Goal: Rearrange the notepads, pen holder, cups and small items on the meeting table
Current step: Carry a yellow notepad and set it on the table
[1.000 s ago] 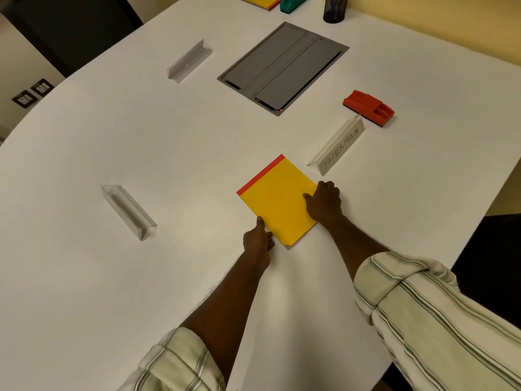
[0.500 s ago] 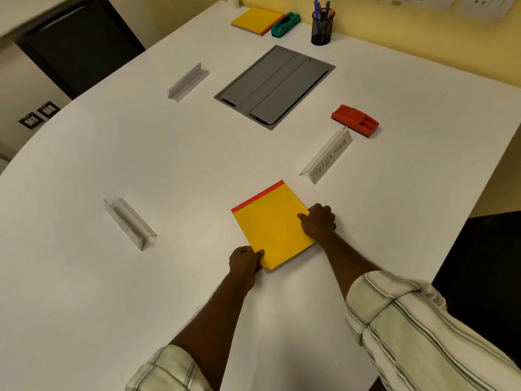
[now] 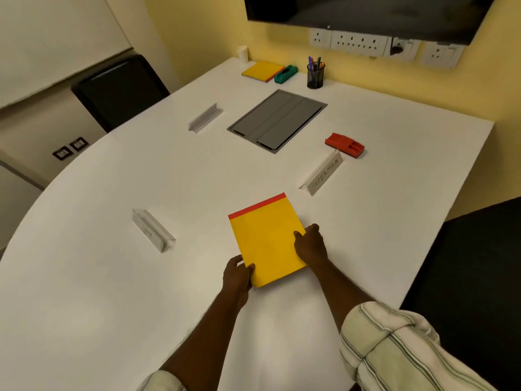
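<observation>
A yellow notepad (image 3: 266, 238) with a red top strip lies flat on the white meeting table (image 3: 112, 277) in front of me. My left hand (image 3: 237, 275) grips its near left corner, thumb on top. My right hand (image 3: 310, 244) holds its right edge, fingers curled over it. At the far end lie a second yellow notepad (image 3: 262, 71), a green stapler-like item (image 3: 285, 73), a black mesh pen holder (image 3: 315, 76) with pens, and a white paper cup (image 3: 242, 53). A red item (image 3: 344, 145) sits at the right.
A name plate reading SUPERMAN (image 3: 322, 174) stands just beyond the notepad. Two clear name plates (image 3: 152, 233) (image 3: 205, 117) stand to the left. A grey cable hatch (image 3: 277, 119) is set in the table's middle. Black chairs (image 3: 118, 88) (image 3: 465, 277) flank the table.
The notepad has turned under both hands so its red strip points more squarely away from me, and it sits nearer to me. My view has tilted up to show the far wall.
</observation>
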Tool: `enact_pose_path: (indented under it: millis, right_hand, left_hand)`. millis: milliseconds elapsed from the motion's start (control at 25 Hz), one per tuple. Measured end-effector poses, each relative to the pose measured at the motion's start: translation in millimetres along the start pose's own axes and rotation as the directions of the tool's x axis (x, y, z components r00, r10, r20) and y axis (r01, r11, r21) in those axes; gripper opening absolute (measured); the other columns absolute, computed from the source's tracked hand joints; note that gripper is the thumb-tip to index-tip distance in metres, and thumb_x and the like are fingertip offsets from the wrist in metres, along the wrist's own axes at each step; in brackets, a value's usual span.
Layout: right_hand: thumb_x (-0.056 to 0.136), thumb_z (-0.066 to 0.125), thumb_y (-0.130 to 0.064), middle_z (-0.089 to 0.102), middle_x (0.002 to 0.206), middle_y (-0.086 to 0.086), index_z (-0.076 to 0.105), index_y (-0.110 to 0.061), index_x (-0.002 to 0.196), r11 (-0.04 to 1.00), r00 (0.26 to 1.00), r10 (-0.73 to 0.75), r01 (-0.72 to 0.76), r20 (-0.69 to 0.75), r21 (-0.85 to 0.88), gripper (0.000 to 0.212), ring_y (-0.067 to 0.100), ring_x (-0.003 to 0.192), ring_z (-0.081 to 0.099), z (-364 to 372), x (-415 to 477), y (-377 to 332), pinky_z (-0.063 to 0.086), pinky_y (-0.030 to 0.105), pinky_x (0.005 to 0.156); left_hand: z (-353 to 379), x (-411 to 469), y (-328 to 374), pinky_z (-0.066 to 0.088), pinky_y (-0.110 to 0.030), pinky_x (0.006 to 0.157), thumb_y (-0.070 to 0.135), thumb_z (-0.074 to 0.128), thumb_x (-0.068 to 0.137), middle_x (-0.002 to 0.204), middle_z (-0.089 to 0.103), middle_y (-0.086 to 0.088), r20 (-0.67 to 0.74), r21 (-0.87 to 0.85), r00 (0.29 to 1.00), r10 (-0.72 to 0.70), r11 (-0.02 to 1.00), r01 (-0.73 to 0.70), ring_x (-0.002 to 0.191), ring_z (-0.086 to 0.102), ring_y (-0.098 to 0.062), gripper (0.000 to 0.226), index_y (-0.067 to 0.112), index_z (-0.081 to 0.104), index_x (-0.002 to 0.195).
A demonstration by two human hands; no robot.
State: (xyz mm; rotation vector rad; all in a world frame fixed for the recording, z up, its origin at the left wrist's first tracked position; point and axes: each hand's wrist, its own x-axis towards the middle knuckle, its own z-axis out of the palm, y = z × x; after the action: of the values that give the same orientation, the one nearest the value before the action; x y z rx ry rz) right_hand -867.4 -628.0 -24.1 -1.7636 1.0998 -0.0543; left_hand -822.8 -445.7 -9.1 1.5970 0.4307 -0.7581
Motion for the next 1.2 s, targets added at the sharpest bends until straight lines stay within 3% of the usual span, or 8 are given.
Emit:
enact_pose_path:
  millis: [280, 440, 680, 840, 1000, 1120, 1200]
  right_hand:
    - [0.096, 0.053, -0.018, 0.051, 0.13, 0.02, 0.038, 0.0, 0.125, 0.994, 0.989, -0.093, 0.099, -0.111, 0.048, 0.037, 0.034, 0.119, 0.051, -21.4, -112.0, -11.3, 0.041, 0.033, 0.088]
    - [0.097, 0.051, -0.021, 0.051, 0.13, 0.02, 0.037, -0.001, 0.126, 0.985, 0.969, -0.147, 0.162, -0.197, 0.063, 0.038, 0.035, 0.118, 0.051, -24.3, -189.1, -13.3, 0.041, 0.032, 0.086]
    - [0.097, 0.05, -0.025, 0.053, 0.123, 0.02, 0.036, -0.002, 0.122, 0.963, 0.924, -0.222, 0.259, -0.311, 0.081, 0.036, 0.035, 0.109, 0.055, -40.0, -305.8, 0.8, 0.04, 0.03, 0.077]
    - [0.097, 0.049, -0.028, 0.056, 0.118, 0.018, 0.036, -0.006, 0.12, 0.942, 0.886, -0.275, 0.326, -0.374, 0.079, 0.034, 0.029, 0.098, 0.056, -63.4, -360.9, 12.6, 0.039, 0.029, 0.072]
    - [0.097, 0.05, -0.031, 0.055, 0.111, 0.009, 0.037, -0.01, 0.121, 0.928, 0.844, -0.291, 0.364, -0.451, 0.084, 0.034, 0.016, 0.083, 0.051, -91.8, -403.1, 31.9, 0.04, 0.027, 0.069]
    - [0.096, 0.051, -0.03, 0.057, 0.104, 0.0, 0.039, -0.016, 0.123, 0.897, 0.813, -0.299, 0.418, -0.499, 0.142, 0.032, 0.004, 0.07, 0.051, -115.4, -431.4, 51.7, 0.043, 0.016, 0.058]
    - [0.096, 0.052, -0.03, 0.06, 0.115, 0.001, 0.038, -0.021, 0.131, 0.869, 0.823, -0.293, 0.442, -0.487, 0.223, 0.038, 0.005, 0.079, 0.057, -136.8, -450.4, 67.5, 0.047, 0.013, 0.062]
  left_hand:
    - [-51.2, -82.3, -7.8, 0.051, -0.049, 0.083, 0.007, 0.05, 0.096, 0.138, 0.047, -0.016, 0.11, -0.019, 0.982, 0.154, 0.988, -0.153, 0.118, 0.049, -0.039, 0.043, 0.019, 0.041, 0.136]
    - [-87.5, -132.0, -14.4, 0.051, -0.054, 0.085, 0.017, 0.048, 0.098, 0.139, 0.043, -0.013, 0.207, -0.054, 0.943, 0.259, 0.966, -0.254, 0.118, 0.049, -0.04, 0.037, 0.023, 0.04, 0.133]
    - [-126.9, -210.1, -25.8, 0.052, -0.047, 0.076, 0.019, 0.045, 0.099, 0.138, 0.042, -0.012, 0.34, -0.093, 0.887, 0.313, 0.95, -0.299, 0.112, 0.048, -0.037, 0.039, 0.023, 0.037, 0.137]
    - [-130.0, -252.6, -33.1, 0.052, -0.04, 0.07, 0.019, 0.045, 0.099, 0.132, 0.044, -0.009, 0.398, -0.096, 0.846, 0.354, 0.933, -0.346, 0.108, 0.049, -0.035, 0.039, 0.023, 0.036, 0.137]
    - [-116.2, -288.8, -38.8, 0.052, -0.041, 0.072, 0.02, 0.046, 0.099, 0.135, 0.045, -0.009, 0.424, -0.075, 0.812, 0.4, 0.91, -0.409, 0.109, 0.051, -0.034, 0.04, 0.025, 0.037, 0.137]
    - [-96.0, -315.2, -47.1, 0.051, -0.044, 0.076, 0.02, 0.046, 0.099, 0.138, 0.044, -0.01, 0.436, -0.064, 0.794, 0.424, 0.894, -0.442, 0.109, 0.052, -0.035, 0.041, 0.025, 0.037, 0.138]
    - [-78.3, -336.5, -57.7, 0.051, -0.044, 0.076, 0.02, 0.046, 0.099, 0.138, 0.044, -0.01, 0.448, -0.08, 0.775, 0.447, 0.883, -0.463, 0.108, 0.052, -0.034, 0.04, 0.026, 0.038, 0.137]
